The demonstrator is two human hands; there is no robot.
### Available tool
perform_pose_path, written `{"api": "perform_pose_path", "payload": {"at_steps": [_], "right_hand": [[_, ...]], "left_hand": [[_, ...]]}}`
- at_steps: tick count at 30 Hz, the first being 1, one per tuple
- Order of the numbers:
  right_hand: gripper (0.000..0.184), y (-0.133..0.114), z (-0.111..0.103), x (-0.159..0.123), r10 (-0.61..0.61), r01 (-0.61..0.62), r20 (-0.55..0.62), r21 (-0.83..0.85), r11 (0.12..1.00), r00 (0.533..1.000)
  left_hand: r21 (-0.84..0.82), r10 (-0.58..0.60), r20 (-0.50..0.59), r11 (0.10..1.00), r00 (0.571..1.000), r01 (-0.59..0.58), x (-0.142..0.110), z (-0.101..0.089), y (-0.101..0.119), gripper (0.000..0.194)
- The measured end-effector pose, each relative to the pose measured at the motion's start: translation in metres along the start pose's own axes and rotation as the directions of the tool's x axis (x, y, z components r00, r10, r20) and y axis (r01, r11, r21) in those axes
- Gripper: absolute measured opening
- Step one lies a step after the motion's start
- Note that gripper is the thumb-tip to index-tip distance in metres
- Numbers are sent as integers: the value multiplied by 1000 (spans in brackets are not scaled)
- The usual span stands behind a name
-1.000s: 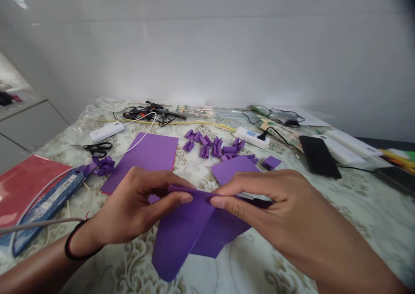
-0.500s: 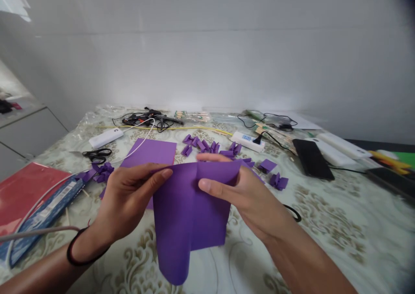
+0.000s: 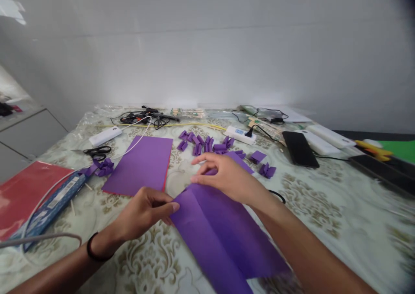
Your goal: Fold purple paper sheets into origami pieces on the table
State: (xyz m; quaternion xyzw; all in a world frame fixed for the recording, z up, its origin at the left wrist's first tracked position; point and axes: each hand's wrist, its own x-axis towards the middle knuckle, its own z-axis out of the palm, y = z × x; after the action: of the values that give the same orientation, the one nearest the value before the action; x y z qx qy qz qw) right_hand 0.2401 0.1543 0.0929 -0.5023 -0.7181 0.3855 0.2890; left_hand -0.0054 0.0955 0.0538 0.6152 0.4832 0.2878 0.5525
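Purple sheet [image 3: 210, 229] with a crease at lower center of the frame, its left corner pinched in the left hand [image 3: 145, 212], right hand [image 3: 228, 177] loosely open at its top edge, contact unclear, folded purple pieces [image 3: 208, 145] beyond on the patterned counter [image 3: 311, 238].

Matt, smooth paper is seen in the purple sheet [image 3: 223, 238]. A glossy plastic finish is shown by the red packet [image 3: 29, 194].
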Motion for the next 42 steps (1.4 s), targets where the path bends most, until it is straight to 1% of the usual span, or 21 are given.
{"api": "perform_pose_path", "payload": {"at_steps": [2,4,5,6,7,8,10,12,14,18,20,22,26,31,34,36,39,42], "right_hand": [[37,0,3,-4,-28,24,-75,-53,998,997],[32,1,10,-16,-83,68,-110,-133,989,990],[26,3,15,-24,-123,107,-78,-182,977,989],[22,7,22,-32,-151,144,-16,-214,966,988],[23,13,30,-40,-152,159,49,-211,964,987],[28,19,38,-48,-143,158,84,-201,967,986],[38,32,55,-60,-86,103,110,-166,981,990],[41,42,66,-66,-52,61,119,-77,995,992],[40,45,70,-66,-11,9,127,15,1000,992],[28,32,61,-57,82,-110,165,167,980,983],[23,21,54,-54,82,-121,174,230,966,981],[20,9,47,-52,59,-95,146,253,963,987],[18,-11,38,-53,10,-18,38,216,976,999],[19,-21,34,-56,-24,28,-35,146,989,999],[20,-23,33,-55,-42,48,-53,118,992,998],[18,-25,31,-52,-60,70,-82,118,991,995],[17,-30,27,-49,-87,108,-177,111,988,980],[19,-38,21,-45,-123,161,-298,105,981,947]], "left_hand": [[-18,-62,-9,998,998,62,-2,4,-12,47],[-46,-116,-49,992,992,114,-5,7,-26,52],[-64,-139,-71,989,988,135,-6,8,-33,55],[-82,-160,-93,985,983,152,-8,9,-40,57],[-100,-178,-112,981,978,167,-9,10,-46,58],[-117,-195,-127,977,973,181,-11,10,-52,58],[-143,-223,-139,969,965,203,-13,11,-59,59],[-156,-240,-133,963,961,219,-15,11,-61,60],[-156,-242,-123,963,962,222,-17,12,-60,59],[-113,-192,-102,977,976,180,-23,13,-49,54],[-68,-144,-103,988,984,138,-28,13,-40,52],[-20,-96,-119,995,988,94,-32,12,-29,51],[45,-5,-139,999,990,11,-37,12,-10,49],[105,132,-152,988,980,-117,-39,15,4,47],[150,208,-180,972,961,-182,-38,14,9,45],[192,266,-221,955,938,-226,-36,11,15,39],[241,363,-310,924,879,-297,-30,5,30,26],[179,434,-367,901,823,-395,-23,2,54,16]]}}
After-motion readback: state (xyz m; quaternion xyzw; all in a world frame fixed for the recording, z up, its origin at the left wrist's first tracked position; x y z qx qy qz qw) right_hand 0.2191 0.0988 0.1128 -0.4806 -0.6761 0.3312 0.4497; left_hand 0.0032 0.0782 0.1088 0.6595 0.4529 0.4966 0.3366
